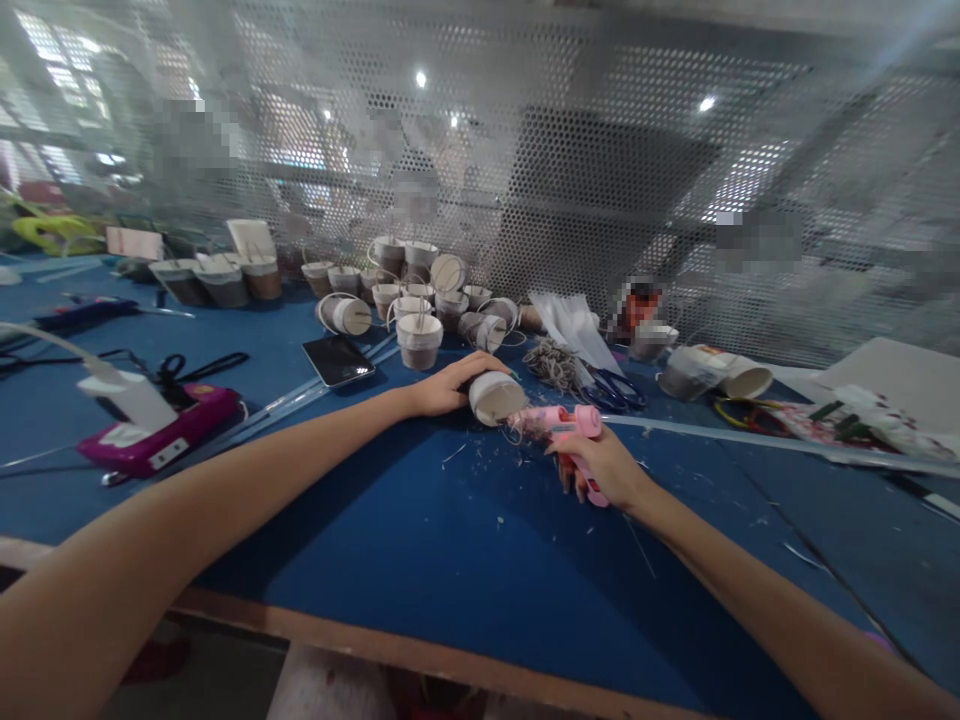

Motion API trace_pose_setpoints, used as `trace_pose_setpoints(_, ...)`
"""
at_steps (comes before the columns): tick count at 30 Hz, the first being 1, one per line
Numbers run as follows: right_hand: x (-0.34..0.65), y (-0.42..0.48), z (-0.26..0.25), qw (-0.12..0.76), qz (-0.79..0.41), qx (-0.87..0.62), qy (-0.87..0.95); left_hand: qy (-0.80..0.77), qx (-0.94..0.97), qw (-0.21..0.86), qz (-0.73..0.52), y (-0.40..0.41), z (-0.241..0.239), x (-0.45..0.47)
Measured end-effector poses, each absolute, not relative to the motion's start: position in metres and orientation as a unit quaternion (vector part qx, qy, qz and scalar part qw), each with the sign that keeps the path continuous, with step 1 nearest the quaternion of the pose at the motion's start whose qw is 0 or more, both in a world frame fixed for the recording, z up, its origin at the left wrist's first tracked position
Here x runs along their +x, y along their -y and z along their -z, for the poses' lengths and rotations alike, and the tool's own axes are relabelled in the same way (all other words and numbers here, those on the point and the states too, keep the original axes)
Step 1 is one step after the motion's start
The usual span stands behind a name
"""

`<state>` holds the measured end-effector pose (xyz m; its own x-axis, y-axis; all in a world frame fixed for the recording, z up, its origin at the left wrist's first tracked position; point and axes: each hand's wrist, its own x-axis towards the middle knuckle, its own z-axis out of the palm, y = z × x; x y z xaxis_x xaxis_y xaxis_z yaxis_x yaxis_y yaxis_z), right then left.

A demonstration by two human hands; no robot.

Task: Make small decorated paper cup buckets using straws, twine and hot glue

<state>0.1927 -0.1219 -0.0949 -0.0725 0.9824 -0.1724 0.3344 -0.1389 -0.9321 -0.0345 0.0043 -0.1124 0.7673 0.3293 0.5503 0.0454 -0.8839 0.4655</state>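
My left hand (448,385) is closed round a small white-rimmed pot (498,398), which lies tipped on the blue table with its pale round face turned toward me and to the right. In my right hand (600,465) is a pink hot glue gun (574,424), gripped by its handle. The gun's nozzle points left at the pot's face; thin strands hang about the tip, and I cannot tell whether it touches. A long clear glue stick (697,428) runs out of the gun's back toward the right.
Several small pots (420,338) stand and lie behind my left hand. A phone (337,360) and a purple power strip (161,435) are at left. Behind the gun lie a twine bundle (553,364) and blue-handled scissors (616,388). A perforated metal screen (465,150) closes off the back.
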Motion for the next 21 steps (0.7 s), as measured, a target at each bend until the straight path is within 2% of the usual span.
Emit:
trace_pose_setpoints(12, 0.1948, 0.1189, 0.1004, 0.363, -0.48, -0.556, 0.573, -0.1, 0.915, 0.228, -0.318, -0.0062, 0.1144, -0.0356)
trace_pose_setpoints(21, 0.19, 0.1251, 0.0917, 0.35, -0.454, -0.6, 0.558, -0.106, 0.914, 0.229, -0.317, -0.0037, 0.1118, -0.0351)
